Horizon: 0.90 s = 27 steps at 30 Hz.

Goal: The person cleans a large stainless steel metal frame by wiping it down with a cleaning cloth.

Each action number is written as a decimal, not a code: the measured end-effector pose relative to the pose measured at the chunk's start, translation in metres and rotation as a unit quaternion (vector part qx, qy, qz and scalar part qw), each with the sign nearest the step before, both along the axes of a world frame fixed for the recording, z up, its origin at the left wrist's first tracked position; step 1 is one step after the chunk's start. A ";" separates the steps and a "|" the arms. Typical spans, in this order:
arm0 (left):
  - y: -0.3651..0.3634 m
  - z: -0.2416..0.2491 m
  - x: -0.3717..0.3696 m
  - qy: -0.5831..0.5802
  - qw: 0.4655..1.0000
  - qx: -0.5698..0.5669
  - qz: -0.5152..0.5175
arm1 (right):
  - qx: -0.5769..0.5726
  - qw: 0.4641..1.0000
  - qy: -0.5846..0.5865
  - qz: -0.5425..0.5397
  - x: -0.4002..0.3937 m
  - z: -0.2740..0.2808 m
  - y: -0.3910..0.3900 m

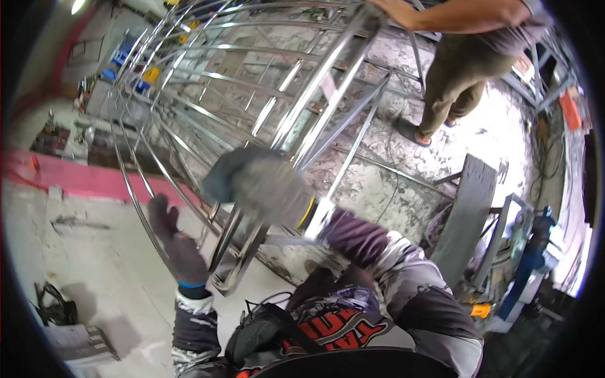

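Note:
My right hand (274,189), in a grey glove with a yellow-edged cuff, is blurred over the shiny metal tubes (309,94) of a large welded frame. Bunched under its fingers is a dark, cloth-like piece (220,173), pressed near the tubes' lower part. My left hand (178,242), in a dark glove with a blue cuff, is raised beside the frame's curved outer bar (135,195). Its fingers stretch upward and apart from the palm, with nothing held in them. The frame's rounded tube end (225,286) lies between my hands, close to my body.
Another person (466,75) stands at the far right with a hand on the frame's top. A grey plank bench (466,208) is to my right, with a blue clamp-like tool (535,246) past it. A pink ledge (94,179) runs along the left; cables lie on the floor.

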<state>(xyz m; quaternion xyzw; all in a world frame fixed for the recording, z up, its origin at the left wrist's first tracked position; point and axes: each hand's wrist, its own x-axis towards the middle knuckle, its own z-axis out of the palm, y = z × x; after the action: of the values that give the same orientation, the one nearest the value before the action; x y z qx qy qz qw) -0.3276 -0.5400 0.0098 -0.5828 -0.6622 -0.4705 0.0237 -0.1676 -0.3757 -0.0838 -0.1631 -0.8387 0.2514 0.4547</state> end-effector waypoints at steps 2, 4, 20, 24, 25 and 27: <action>-0.050 0.009 -0.020 -0.009 0.994 0.013 0.109 | 0.184 0.979 0.059 -0.071 0.028 -0.011 0.060; -0.090 0.007 -0.034 -0.039 0.977 0.054 0.201 | 0.058 0.981 0.106 -0.150 0.060 0.011 0.102; -0.171 -0.034 -0.093 -0.132 0.930 0.111 0.323 | 0.117 0.894 -0.382 -0.201 0.075 0.068 0.115; -0.176 -0.043 -0.125 -0.174 0.941 0.093 0.273 | 0.136 0.903 -0.371 -0.172 0.028 0.064 -0.002; -0.176 -0.051 -0.137 -0.144 0.952 0.099 0.251 | 0.154 0.900 -0.371 -0.170 0.015 0.057 -0.033; -0.176 -0.061 -0.155 -0.114 0.964 0.087 0.223 | 0.242 0.890 -0.365 -0.123 -0.019 0.074 -0.108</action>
<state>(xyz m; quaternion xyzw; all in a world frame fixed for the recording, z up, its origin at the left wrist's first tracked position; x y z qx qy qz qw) -0.4831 -0.7161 -0.0509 -0.3581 -0.7301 -0.5727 0.1029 -0.1862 -0.4836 -0.0097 -0.2302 -0.9535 -0.0951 0.1695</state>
